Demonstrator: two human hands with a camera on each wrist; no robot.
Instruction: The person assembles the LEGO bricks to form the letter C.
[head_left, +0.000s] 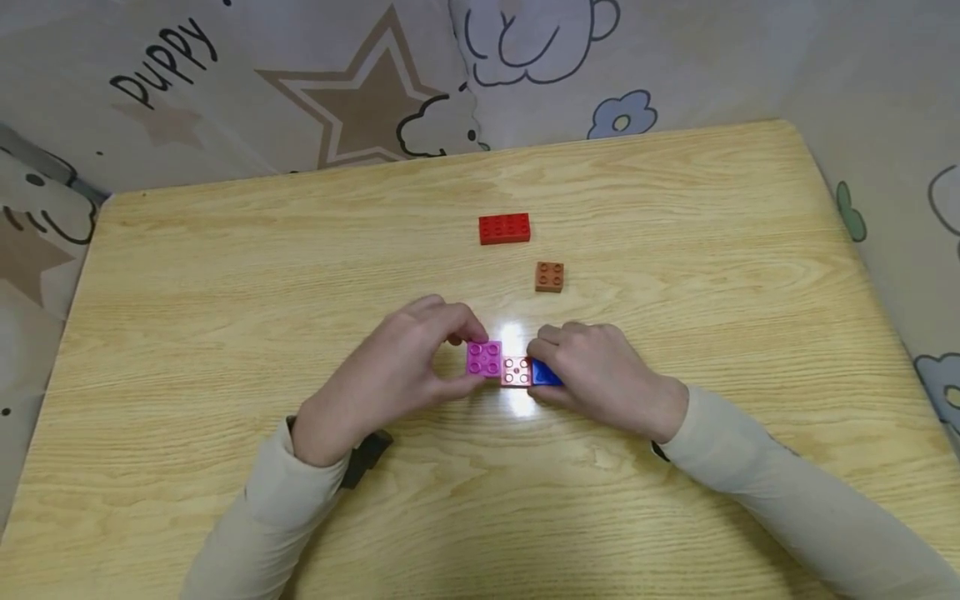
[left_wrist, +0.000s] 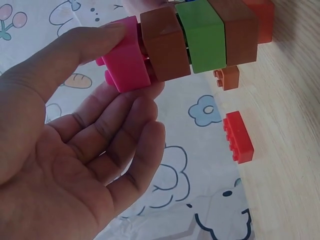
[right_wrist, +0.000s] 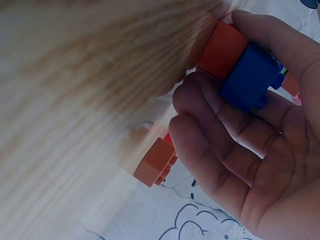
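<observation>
My left hand pinches a pink toy building brick between thumb and fingers. That brick tops an upright stack with a brown brick, a green brick and a second brown brick below. A narrow gap shows between the pink brick and the brown one; whether they are fully joined I cannot tell. At the stack's right, my right hand grips a blue brick, which sits on an orange-red brick. In the head view, fingers partly cover the blue brick, and glare washes out a studded reddish brick beside it.
Farther back on the wooden table lie a small orange-brown brick and a longer red brick. Patterned cloth hangs behind the table and along its sides.
</observation>
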